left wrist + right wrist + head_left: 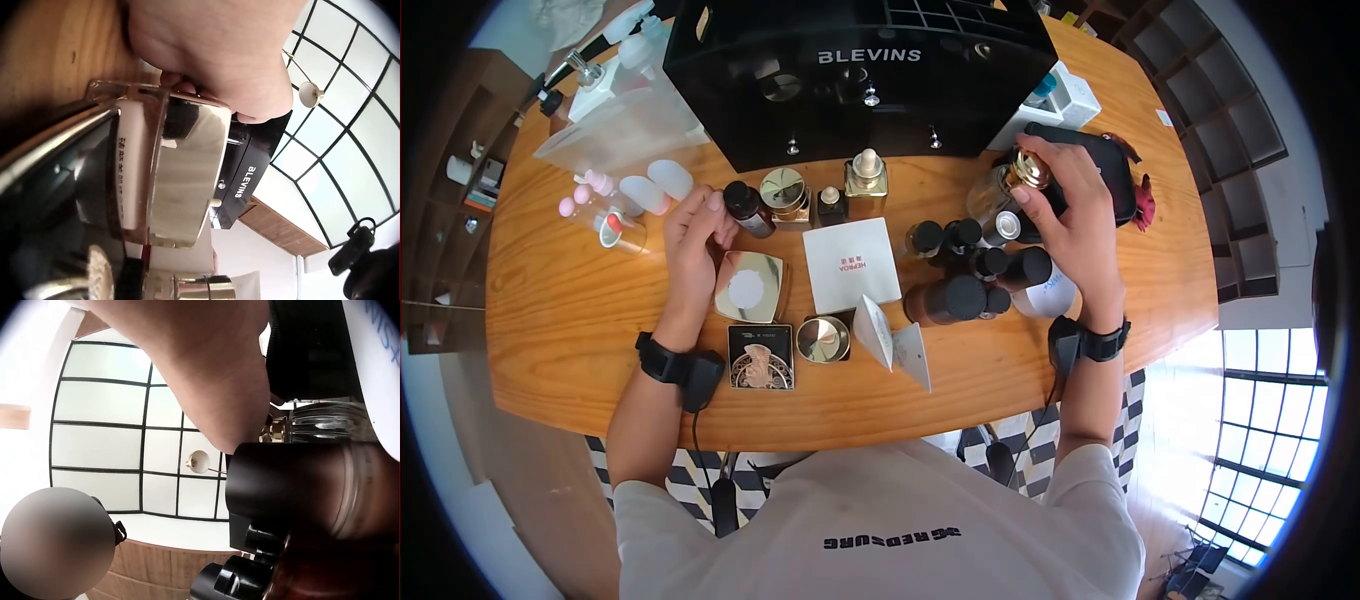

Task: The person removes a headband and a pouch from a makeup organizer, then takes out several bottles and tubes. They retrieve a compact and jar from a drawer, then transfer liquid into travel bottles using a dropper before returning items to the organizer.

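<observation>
My right hand [1072,205] holds a clear glass bottle [988,196] by its round gold cap [1029,168], thumb and fingers round the cap. In the right wrist view, the ribbed glass bottle [325,422] shows behind a dark, black-capped bottle [275,481]. My left hand [693,235] rests on the table with loosely bent fingers, its fingertips right beside a small dark bottle with a black cap [746,208]. Close to this wrist lies a square gold compact [749,287]. A gold-lidded jar [784,192] stands just beyond the dark bottle.
A black BLEVINS drawer box [870,110] stands at the back. Several black-capped bottles [960,295] crowd the table left of my right wrist. A white card box [851,266] lies in the middle. A black case [1100,170] is behind my right hand.
</observation>
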The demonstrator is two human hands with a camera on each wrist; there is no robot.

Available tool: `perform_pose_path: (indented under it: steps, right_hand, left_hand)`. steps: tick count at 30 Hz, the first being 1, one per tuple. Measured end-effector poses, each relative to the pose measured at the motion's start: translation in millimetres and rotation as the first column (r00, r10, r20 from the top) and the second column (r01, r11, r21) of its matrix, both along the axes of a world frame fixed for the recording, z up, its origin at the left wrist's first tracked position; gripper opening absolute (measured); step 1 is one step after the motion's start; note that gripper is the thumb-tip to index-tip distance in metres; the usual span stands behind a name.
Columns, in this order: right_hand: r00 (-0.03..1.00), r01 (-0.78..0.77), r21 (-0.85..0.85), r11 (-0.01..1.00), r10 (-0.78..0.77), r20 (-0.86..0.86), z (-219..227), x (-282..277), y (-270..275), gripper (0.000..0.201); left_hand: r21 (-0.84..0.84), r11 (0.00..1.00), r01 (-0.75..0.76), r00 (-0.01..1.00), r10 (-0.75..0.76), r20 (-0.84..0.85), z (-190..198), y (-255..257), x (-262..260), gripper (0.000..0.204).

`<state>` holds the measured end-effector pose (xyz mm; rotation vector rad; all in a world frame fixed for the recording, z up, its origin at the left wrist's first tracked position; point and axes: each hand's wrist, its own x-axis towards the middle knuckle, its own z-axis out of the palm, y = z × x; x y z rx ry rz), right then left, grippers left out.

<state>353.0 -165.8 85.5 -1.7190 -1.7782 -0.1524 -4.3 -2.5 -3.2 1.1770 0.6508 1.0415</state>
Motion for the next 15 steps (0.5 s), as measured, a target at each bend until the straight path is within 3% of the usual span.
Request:
perform_pose_path:
  steps: [7,9,10,12,15]
  right_hand:
    - [0.998,-0.065,0.206,0.976,0.063,0.014,1,7,0,0.035]
    - [0.991,-0.106,0.254,0.961,0.124,-0.056,7,12,-8,0.033]
    - [0.99,-0.114,0.253,0.961,0.131,-0.053,11,15,-14,0.033]
    - [0.95,-0.221,0.035,0.975,0.223,-0.219,16,17,-25,0.037]
    - [0.93,-0.31,-0.003,0.951,0.302,-0.207,17,10,-22,0.041]
  left_hand:
    - [0.044,0.999,-0.031,0.999,0.032,-0.018,2,-1,0,0.03]
    - [0.052,0.998,-0.04,0.999,0.041,-0.015,2,-1,-2,0.03]
    - [0.066,0.997,-0.036,0.999,0.038,-0.028,2,-1,-2,0.03]
    - [0.072,0.997,-0.039,0.998,0.042,-0.044,1,-1,-3,0.03]
    - [0.062,0.995,-0.083,0.994,0.087,-0.068,0,0,-3,0.03]
